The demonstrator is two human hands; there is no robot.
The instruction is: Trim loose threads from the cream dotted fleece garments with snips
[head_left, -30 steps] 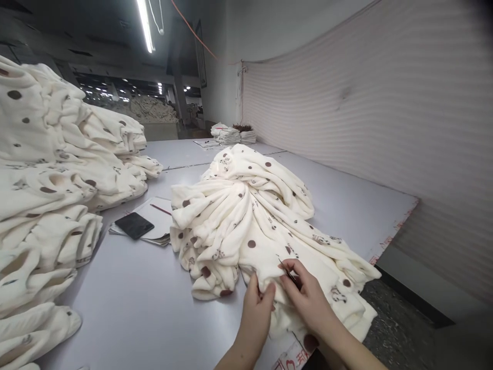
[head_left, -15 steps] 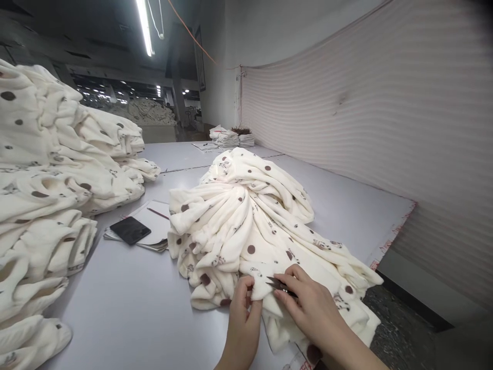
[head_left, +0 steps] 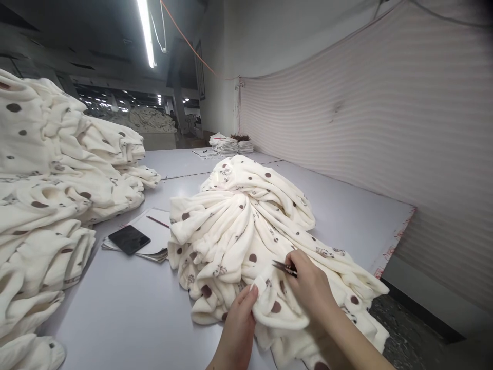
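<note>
A cream fleece garment (head_left: 227, 241) with brown dots and small printed figures lies bunched on the table in front of me. My left hand (head_left: 239, 313) pinches a folded edge of it, thumb on top and the other fingers underneath, partly hidden. In my right hand (head_left: 311, 280) is a small pair of dark thread snips (head_left: 284, 267), blades pointing left, held just above the fabric. Most of the snips' handle is hidden by my fingers.
At the left rises a tall heap of similar cream fleece pieces (head_left: 69, 154). A black phone (head_left: 129, 240) and a pencil (head_left: 157, 221) rest on papers (head_left: 152, 241). Stacked white bundles (head_left: 227, 144) stand at the table's far end. Striped cloth (head_left: 327, 133) hangs along the right.
My right hand has lifted the snips up and away from the cloth edge. The edge in my left hand has been turned over, so a wider fold with a brown dot shows.
</note>
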